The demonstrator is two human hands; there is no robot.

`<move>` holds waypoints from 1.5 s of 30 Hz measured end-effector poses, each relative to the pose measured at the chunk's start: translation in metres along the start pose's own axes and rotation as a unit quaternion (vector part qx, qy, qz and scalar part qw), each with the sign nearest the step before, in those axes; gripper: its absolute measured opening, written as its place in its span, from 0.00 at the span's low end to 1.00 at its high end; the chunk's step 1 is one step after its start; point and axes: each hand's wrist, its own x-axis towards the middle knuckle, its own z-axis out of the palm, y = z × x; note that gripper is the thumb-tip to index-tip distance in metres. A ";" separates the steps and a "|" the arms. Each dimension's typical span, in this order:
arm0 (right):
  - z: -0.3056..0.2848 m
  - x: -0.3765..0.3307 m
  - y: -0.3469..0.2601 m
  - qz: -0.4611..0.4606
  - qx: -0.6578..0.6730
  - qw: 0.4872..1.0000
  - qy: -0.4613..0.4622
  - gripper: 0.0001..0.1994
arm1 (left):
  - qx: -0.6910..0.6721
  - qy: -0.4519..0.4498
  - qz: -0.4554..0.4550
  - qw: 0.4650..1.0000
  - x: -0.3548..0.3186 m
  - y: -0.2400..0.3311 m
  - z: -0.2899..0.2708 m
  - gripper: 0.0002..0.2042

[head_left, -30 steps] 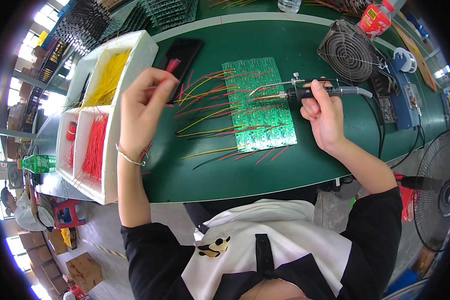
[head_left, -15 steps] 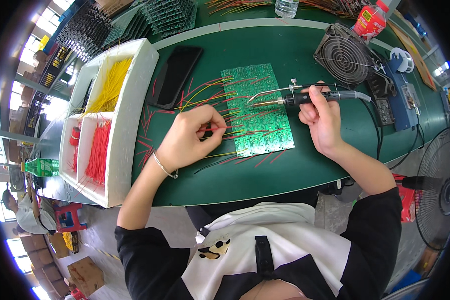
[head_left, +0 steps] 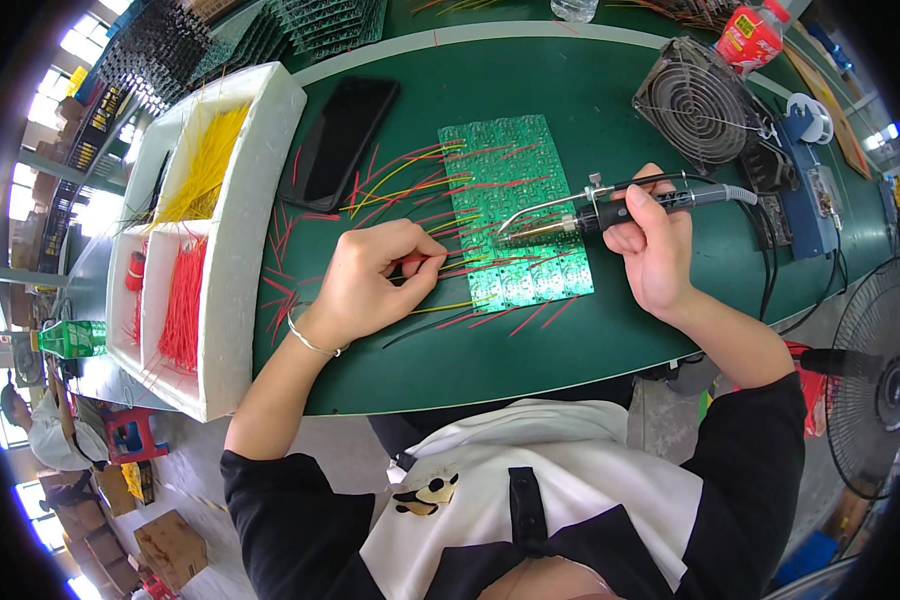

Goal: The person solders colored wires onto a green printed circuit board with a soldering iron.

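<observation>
At your far left stands a green bottle (head_left: 73, 339), its pale label too small to make out. Next comes a white foam box (head_left: 232, 300), with yellow wires (head_left: 210, 165) in its far part and red wires (head_left: 182, 300) in its near part. Beyond it, stacked circuit boards (head_left: 335, 25) are cut off by the top edge. A black smartphone (head_left: 342, 140) lies right of the box, fully visible now, whereas your hand covered part of it a second ago.

Your left hand (head_left: 370, 275) is just left of the board, thumb and forefinger pinched together on a red wire (head_left: 411, 264); your fingers hide most of its length. The green circuit-board panel (head_left: 505, 165) lies flat on the table before you, wires spreading from its left and near edges. The tip of your soldering iron (head_left: 610, 212) has come nearer to your left fingertips than half a second ago; whether it touches the panel is hard to tell. Your right hand (head_left: 655, 255) is closed around its dark handle.

Farther right are a grilled cooling fan (head_left: 697, 105), a red bottle (head_left: 750, 38) with a printed yellow patch, and a white spool (head_left: 808, 118). The pedestal fan (head_left: 885, 370) fades into the dark rim.
</observation>
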 end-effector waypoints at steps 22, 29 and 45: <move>-0.001 0.000 0.003 0.003 -0.041 0.999 -0.013 0.07 | -0.010 -0.006 -0.008 1.000 -0.002 0.000 0.002 0.01; 0.000 0.000 0.004 0.005 -0.050 0.999 0.002 0.07 | 0.007 0.002 -0.009 1.000 -0.001 0.002 0.003 0.02; 0.000 0.000 0.005 -0.002 -0.064 0.998 -0.006 0.08 | 0.005 -0.010 -0.001 1.000 -0.002 -0.002 0.003 0.01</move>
